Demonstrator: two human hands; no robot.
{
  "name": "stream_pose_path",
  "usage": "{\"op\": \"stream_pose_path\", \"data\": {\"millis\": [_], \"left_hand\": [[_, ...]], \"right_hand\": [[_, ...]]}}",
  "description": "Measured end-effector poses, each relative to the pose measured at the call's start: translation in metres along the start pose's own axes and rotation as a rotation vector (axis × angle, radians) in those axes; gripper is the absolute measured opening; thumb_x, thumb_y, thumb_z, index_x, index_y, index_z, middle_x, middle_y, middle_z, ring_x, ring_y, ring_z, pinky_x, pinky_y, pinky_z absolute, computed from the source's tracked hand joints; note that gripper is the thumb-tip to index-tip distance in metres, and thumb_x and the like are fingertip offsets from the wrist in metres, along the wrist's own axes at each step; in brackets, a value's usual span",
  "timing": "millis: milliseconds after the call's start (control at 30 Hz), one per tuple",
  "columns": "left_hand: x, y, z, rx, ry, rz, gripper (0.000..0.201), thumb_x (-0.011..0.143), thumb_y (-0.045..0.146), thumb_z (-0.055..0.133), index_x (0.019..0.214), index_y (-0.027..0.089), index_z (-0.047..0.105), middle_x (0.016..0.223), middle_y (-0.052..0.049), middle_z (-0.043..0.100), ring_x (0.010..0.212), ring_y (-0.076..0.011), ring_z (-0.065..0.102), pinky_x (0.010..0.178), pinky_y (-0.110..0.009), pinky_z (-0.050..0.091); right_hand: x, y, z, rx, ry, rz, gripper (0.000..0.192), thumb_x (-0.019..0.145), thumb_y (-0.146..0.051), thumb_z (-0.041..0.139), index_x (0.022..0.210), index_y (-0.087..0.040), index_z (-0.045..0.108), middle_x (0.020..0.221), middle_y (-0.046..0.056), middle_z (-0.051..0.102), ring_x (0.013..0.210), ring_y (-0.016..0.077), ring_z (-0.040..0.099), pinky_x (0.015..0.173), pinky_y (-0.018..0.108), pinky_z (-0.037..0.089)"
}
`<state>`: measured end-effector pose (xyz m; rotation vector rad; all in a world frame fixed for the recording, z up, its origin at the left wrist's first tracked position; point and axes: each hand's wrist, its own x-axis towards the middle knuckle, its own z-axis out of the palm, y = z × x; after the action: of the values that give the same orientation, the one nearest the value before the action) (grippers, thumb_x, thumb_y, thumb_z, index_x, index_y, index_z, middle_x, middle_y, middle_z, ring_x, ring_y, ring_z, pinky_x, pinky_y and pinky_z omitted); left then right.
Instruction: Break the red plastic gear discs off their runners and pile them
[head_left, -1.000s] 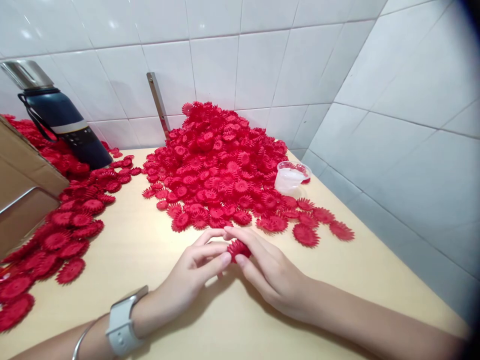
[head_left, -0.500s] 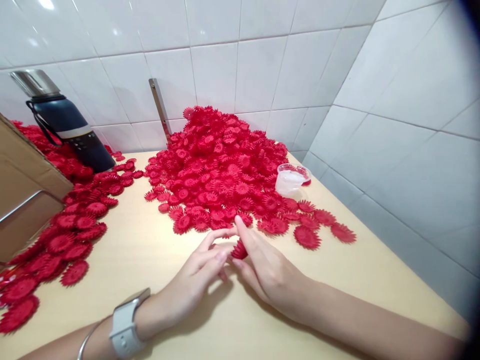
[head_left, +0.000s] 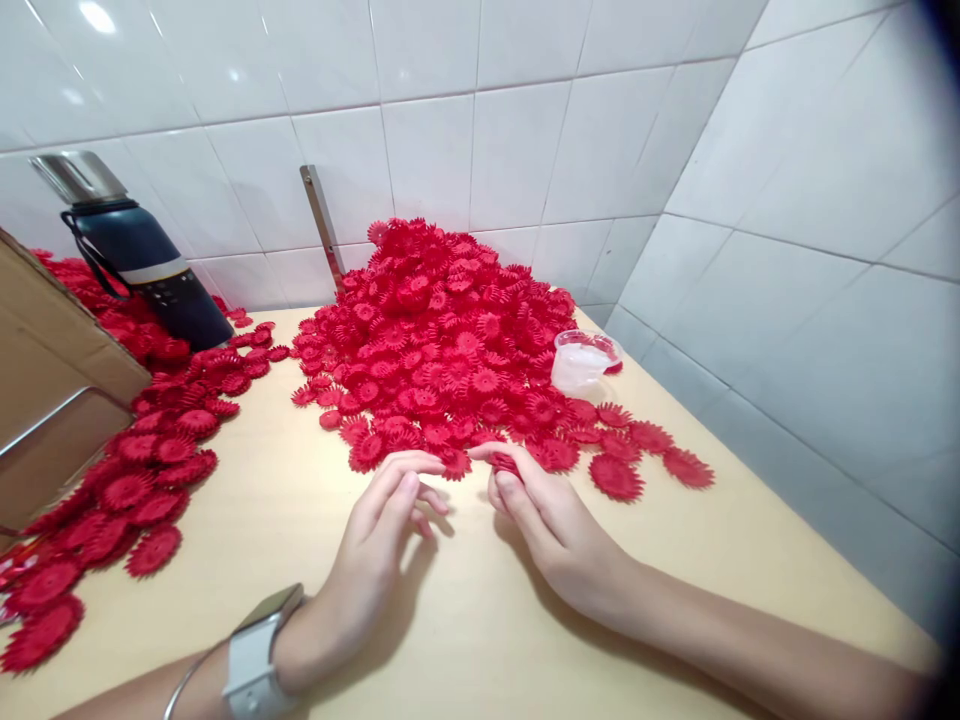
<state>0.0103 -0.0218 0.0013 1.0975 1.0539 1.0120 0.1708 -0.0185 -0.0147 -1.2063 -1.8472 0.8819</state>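
Red flower piece (head_left: 505, 464) is pinched between thumb and fingers of the right hand (head_left: 551, 525), just above the table (head_left: 465, 640) at the near edge of the big red pile (head_left: 442, 340); left hand (head_left: 375, 545) held loose beside it, nothing gripped, plastic cup (head_left: 581, 360) sits beyond

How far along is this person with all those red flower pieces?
Hard to say what counts as done: one loose spread of red pieces lies on the left of the table, perhaps already handled. In hand: the right hand pinches one red piece at the pile's edge, the left hand open beside it. A big heap against the wall seems untouched.
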Motion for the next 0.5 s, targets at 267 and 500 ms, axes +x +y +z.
{"op": "stream_pose_path", "data": {"millis": [267, 500], "left_hand": [[0.0005, 0.0028, -0.0066, 0.191, -0.065, 0.079, 0.026, 0.083, 0.031, 0.044, 0.074, 0.016, 0.063, 0.099, -0.006, 0.050, 0.077, -0.0152, 0.054, 0.065, -0.025, 0.043], [0.0011, 0.0020, -0.0082, 0.291, -0.153, 0.134, 0.010, 0.076, 0.025, 0.057, 0.078, 0.019, 0.065, 0.109, -0.005, 0.044, 0.096, -0.0195, 0.050, 0.074, -0.025, 0.045]], "right_hand": [[-0.0010, -0.0047, -0.0047, -0.044, -0.040, -0.135, 0.023, 0.083, -0.019, 0.045, 0.106, -0.019, 0.047, 0.084, 0.003, 0.059, 0.071, 0.0140, 0.055, 0.063, 0.025, 0.045], [-0.0074, 0.0034, 0.0033, -0.111, 0.090, -0.374, 0.044, 0.077, -0.013, 0.051, 0.117, -0.021, 0.035, 0.099, 0.008, 0.057, 0.083, 0.0172, 0.056, 0.072, 0.031, 0.049]]}}
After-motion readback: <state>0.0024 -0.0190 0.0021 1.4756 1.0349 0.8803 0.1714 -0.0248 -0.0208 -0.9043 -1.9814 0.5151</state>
